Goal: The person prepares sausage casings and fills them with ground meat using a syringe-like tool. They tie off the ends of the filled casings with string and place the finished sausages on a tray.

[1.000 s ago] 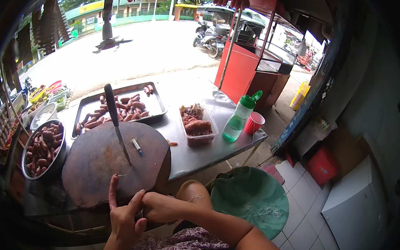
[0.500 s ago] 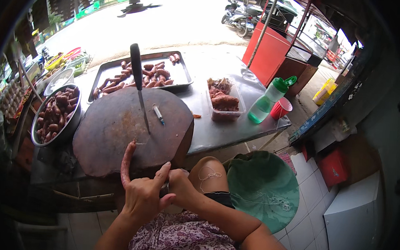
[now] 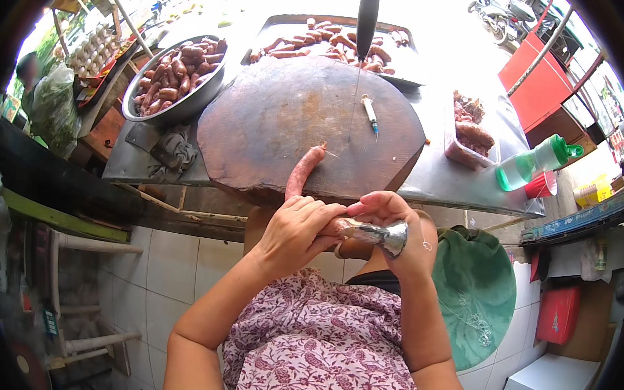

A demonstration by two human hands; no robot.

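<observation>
A pink raw sausage [image 3: 304,172] runs from my left hand [image 3: 292,231] up onto the round wooden chopping block [image 3: 274,114], its tied tip lying on the wood. My left hand is closed around the sausage's near end, where the casing meets a metal funnel [image 3: 394,237]. Cradling the funnel's wide end is my right hand [image 3: 412,247], with its fingers curled over the top; the funnel's mouth faces right. A knife [image 3: 366,27] with a black handle stands upright, its point at the block. A small syringe [image 3: 369,114] lies beside the blade.
Sausages fill a metal bowl [image 3: 133,107] at left and lie on a metal tray [image 3: 413,78] behind the block. Right of it stand a plastic tub of meat [image 3: 471,133], a green-capped bottle [image 3: 532,165] and a red cup [image 3: 541,185]. A green basin [image 3: 463,290] holds string.
My view has swung left and down. My right hand has turned from behind my left hand to the right, exposing the metal funnel. The sausage still rests on the block.
</observation>
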